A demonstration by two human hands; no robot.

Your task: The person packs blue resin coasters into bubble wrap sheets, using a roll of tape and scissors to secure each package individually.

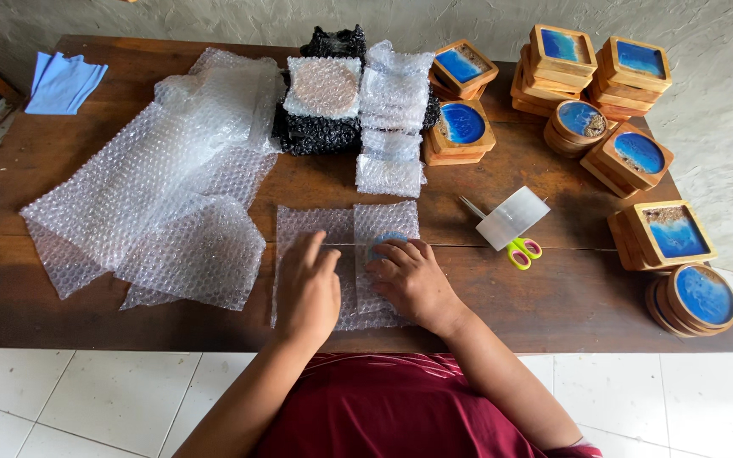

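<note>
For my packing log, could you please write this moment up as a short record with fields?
Left hand: flat on the bubble wrap sheet
Right hand: pressing the wrap folded over a blue coaster
Surface: dark wooden table
Nearby tool: scissors with a tape roll
Wrapped stock: bubble-wrapped bundles at the far edge
Unwrapped stock: wood-and-blue coasters stacked on the right
Spare wrap: loose sheets on the left

Single head cam, looking steeply down from above the person's chest, facing the wall at 12 o'clock. Close range: whole wooden table (553, 297) fits in frame, tile floor (61, 399) along 6 o'clock, person's lap at bottom centre. No second view, so no overlap.
</note>
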